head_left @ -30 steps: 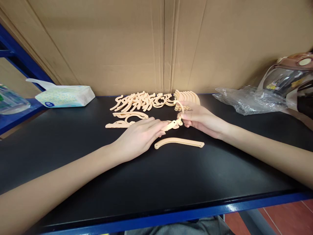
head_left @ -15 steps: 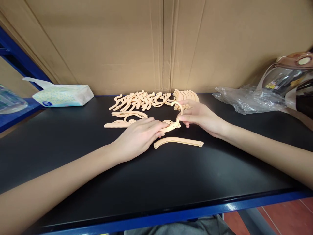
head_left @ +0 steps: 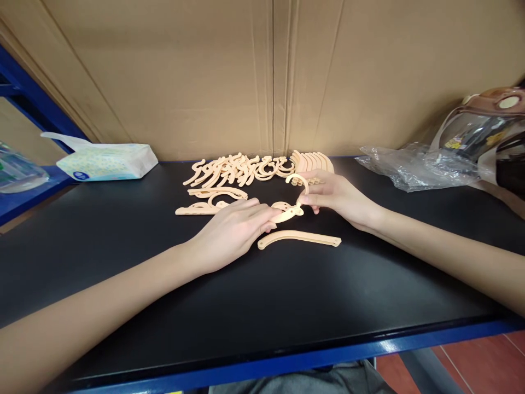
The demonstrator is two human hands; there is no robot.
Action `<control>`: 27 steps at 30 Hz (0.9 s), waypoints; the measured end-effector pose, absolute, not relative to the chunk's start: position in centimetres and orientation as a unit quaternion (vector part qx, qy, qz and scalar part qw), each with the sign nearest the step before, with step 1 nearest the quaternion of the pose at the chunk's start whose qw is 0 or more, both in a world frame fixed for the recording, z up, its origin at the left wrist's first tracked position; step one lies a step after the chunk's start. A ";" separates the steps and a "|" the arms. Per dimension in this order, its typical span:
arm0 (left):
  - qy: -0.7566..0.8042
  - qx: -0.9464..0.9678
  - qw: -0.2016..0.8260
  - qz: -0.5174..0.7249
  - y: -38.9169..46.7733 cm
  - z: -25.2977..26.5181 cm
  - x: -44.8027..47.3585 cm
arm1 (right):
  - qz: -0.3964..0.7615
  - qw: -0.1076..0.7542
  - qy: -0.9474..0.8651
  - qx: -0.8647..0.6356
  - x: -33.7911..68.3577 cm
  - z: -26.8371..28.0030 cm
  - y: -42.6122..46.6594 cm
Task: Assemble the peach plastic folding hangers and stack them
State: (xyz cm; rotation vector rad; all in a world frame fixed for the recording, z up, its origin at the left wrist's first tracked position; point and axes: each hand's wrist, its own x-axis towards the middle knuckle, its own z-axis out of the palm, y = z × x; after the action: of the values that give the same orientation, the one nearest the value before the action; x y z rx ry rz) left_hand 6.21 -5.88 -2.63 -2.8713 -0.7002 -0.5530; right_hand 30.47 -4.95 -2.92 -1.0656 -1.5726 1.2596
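My left hand (head_left: 240, 232) is closed on a beige plastic hanger body piece (head_left: 289, 213), which has small holes near its right end. Between the thumb and fingers of my right hand (head_left: 330, 194) is a curved beige hanger hook (head_left: 304, 185). The hook's lower end meets the right end of the body piece; whether it is seated in it I cannot tell. Just in front of both hands, a long curved hanger arm (head_left: 301, 236) lies on the black table. Beyond my left hand are more hanger parts (head_left: 192, 208), partly covered by it.
A pile of loose hooks (head_left: 229, 168) and a row of stacked hanger arms (head_left: 314, 162) lie along the cardboard wall (head_left: 184, 76). A tissue pack (head_left: 110, 161) sits at the back left. Crumpled clear plastic (head_left: 418, 167) and a transparent bag (head_left: 471, 131) are at the right.
The hook has tilted slightly in my right hand, its curved top now a little lower. Both hands stay in nearly the same place.
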 end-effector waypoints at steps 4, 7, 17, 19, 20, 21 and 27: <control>-0.236 -0.951 0.057 -0.189 -5.8 -2.7 6.2 | 0.513 0.417 -0.617 -0.426 30.6 -3.1 -4.8; -0.235 -0.950 0.047 -0.199 -5.9 -2.8 6.2 | 0.526 0.411 -0.616 -0.419 30.6 -3.1 -4.9; -0.239 -0.946 0.030 -0.218 -5.9 -2.8 6.2 | 0.535 0.404 -0.635 -0.384 30.5 -3.2 -4.8; -0.241 -0.946 0.034 -0.215 -5.8 -2.9 6.2 | 0.522 0.407 -0.638 -0.392 30.4 -3.0 -4.9; -0.241 -0.946 0.039 -0.214 -5.8 -2.9 6.2 | 0.515 0.409 -0.641 -0.395 30.4 -2.9 -5.0; -0.240 -0.946 0.043 -0.213 -5.8 -2.9 6.2 | 0.508 0.410 -0.645 -0.398 30.3 -2.8 -5.0; -0.238 -0.948 0.081 -0.196 -5.8 -2.7 6.2 | 0.469 0.412 -0.656 -0.424 30.1 -2.4 -5.3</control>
State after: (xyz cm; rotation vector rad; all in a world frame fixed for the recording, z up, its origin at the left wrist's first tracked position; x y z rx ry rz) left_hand 6.19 -5.84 -2.72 -2.8334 -0.7118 -0.5844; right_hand 30.07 -5.32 -2.43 -1.0654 -1.6504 1.1795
